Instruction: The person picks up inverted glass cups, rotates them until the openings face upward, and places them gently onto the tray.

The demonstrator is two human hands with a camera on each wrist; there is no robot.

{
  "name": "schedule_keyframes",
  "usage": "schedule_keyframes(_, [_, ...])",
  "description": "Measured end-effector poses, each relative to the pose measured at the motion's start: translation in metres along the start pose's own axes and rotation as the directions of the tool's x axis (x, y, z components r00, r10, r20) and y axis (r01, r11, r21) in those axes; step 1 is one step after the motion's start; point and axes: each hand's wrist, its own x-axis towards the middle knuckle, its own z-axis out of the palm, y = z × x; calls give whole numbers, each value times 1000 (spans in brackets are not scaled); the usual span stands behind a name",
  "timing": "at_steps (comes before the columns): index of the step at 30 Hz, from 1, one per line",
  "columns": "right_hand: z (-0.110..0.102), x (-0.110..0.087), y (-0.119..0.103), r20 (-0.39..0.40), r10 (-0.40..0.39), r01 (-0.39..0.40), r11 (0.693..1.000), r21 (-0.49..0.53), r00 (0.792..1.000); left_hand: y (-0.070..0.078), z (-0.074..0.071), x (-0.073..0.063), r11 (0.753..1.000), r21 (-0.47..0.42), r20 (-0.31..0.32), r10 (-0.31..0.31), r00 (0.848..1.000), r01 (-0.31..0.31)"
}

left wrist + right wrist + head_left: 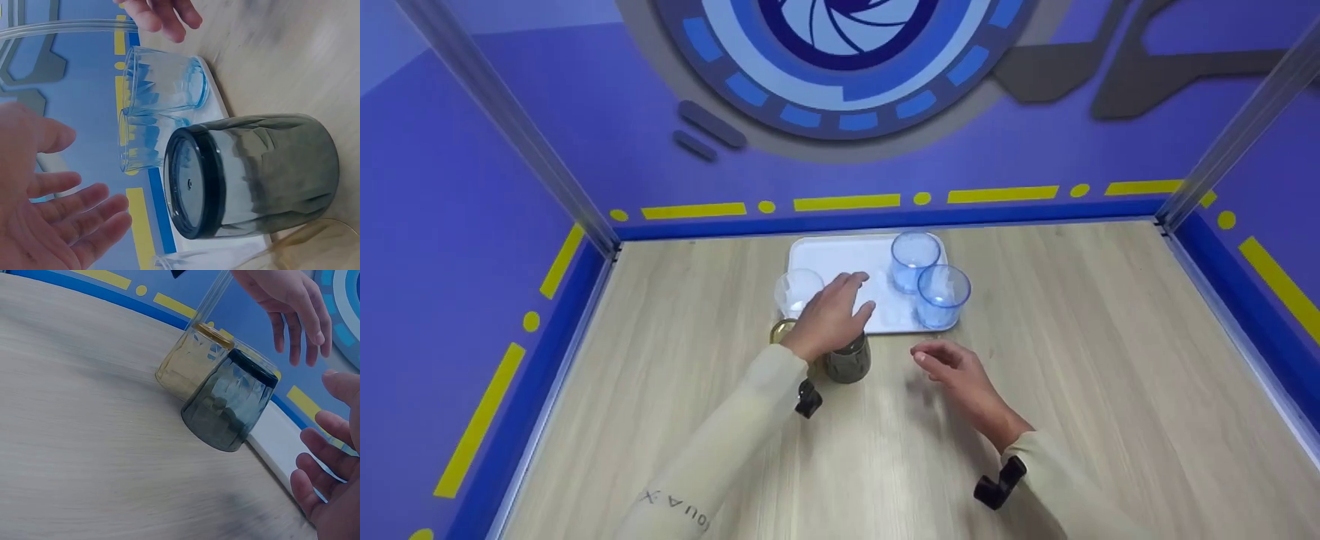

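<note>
My left hand (831,315) hovers over the front of a white tray (840,251), fingers loosely extended and holding nothing. Just below it, a dark grey glass (849,365) stands upside down on the table, its thick base on top in the left wrist view. An amber glass (188,365), also base up, is beside the grey one, mostly hidden by my left hand in the head view. To the right, my right hand (960,379) hangs above the table in front of the tray, fingers loosely bent around nothing.
Two blue glasses (915,262) stand upright, close together, on the tray's right end. A clear glass (795,291) is at its left end, partly behind my left hand. Blue printed walls (840,176) border the wooden table (1072,315) at back and sides.
</note>
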Motion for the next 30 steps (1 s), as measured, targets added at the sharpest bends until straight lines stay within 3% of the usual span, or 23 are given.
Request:
schedule_keyframes(10, [-3,2,4,-38,2,-3,1000,-14,999,-1,-1,-10,995,47,42,84,996,-86])
schedule_keyframes(19, [-1,0,7,-53,11,-11,1000,-4,999,1,4,-19,981,156,121,98,988,-117])
schedule_keyframes(30, [1,-1,6,-28,-16,16,1000,-2,999,-16,1,-29,976,142,188,137,973,-165])
